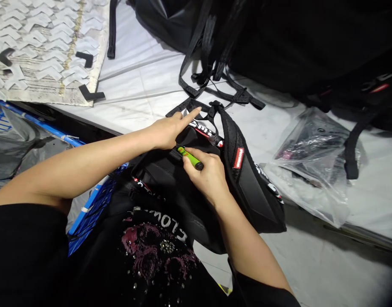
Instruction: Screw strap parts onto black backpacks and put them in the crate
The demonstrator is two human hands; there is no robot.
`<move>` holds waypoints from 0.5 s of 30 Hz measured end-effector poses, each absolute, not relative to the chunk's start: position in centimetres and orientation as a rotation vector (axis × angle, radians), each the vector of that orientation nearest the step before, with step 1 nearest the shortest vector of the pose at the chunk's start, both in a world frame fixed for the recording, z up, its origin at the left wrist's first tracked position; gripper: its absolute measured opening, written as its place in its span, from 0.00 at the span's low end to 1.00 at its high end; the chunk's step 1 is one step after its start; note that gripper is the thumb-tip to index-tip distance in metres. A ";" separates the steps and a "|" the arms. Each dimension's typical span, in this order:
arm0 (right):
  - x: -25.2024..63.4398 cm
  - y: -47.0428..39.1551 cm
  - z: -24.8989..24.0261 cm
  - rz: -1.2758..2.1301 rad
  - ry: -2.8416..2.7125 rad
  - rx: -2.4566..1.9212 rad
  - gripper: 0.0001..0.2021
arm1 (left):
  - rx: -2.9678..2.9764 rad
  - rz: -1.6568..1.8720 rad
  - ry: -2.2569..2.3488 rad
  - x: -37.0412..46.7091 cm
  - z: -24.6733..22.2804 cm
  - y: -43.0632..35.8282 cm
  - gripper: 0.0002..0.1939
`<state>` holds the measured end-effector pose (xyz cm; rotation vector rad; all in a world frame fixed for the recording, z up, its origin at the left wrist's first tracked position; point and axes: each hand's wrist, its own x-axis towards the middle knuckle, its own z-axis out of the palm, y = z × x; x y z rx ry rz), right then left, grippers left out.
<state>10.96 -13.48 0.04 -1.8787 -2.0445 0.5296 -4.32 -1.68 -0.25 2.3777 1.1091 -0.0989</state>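
At the near edge of the white-covered tabletop [128,102], the right grip is filled: the right hand [210,175] wraps a small green-barrelled tool [192,159], its black butt toward the palm and its other end directed at the left hand [168,131]; the tip is too obscured to identify. The tool lies slantwise over a black backpack [185,189], probably so that short finger movements suffice to guide it. The left hand rests on the backpack's upper part, forefinger extended and the other fingers bent, a posture that seems to steady the cloth; whether this grip pinches fabric cannot be told. The backpack overhangs the tabletop's edge toward the person's front, apparently to keep the area under the hands in easy sight.

The backpack combines dull cloth, a smoother panel and a padded, textured strap; it carries a rectangular red label [238,158] and a band of white lettering [202,128]. Beyond it, flat webbing straps [226,47] trail from a large black bag [295,42]. At right, a crinkled clear plastic bag [330,194] encloses dark, indistinct items. At left stands a blue wire rack [93,198]; above it, a streaked board [39,93] bears rows of thin, white chevron-shaped pieces [49,70], perhaps spread flat for separation, and several black ones.
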 end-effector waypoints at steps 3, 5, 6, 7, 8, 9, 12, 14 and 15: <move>10.6 -13.5 0.2 0.406 -2.041 -1.966 0.15 | 2.347 -0.129 1.115 -4.2 -0.1 -1.7 0.57; 10.5 -13.4 0.4 0.441 -2.055 -1.944 0.15 | 2.340 -0.132 1.119 -4.1 0.0 -1.7 0.57; 10.4 -13.3 0.5 0.492 -2.065 -1.921 0.15 | 2.338 -0.134 1.125 -4.1 0.1 -1.8 0.57; 10.4 -13.3 0.5 0.537 -2.073 -1.906 0.15 | 2.333 -0.139 1.131 -4.1 0.2 -1.8 0.57; 10.3 -13.2 0.6 0.558 -2.075 -1.908 0.15 | 2.326 -0.144 1.137 -4.1 0.3 -1.9 0.56; 10.3 -13.2 0.6 0.540 -2.063 -1.934 0.15 | 2.319 -0.149 1.138 -4.2 0.3 -1.9 0.56; 10.3 -13.1 0.4 0.462 -2.005 -1.979 0.16 | 2.315 -0.142 1.125 -4.2 0.3 -1.9 0.56; 10.3 -13.1 0.3 0.559 -1.979 -1.925 0.16 | 2.324 -0.130 1.118 -4.2 0.2 -1.8 0.56; 10.3 -13.1 0.3 0.606 -1.974 -1.906 0.16 | 2.326 -0.129 1.118 -4.2 0.2 -1.8 0.56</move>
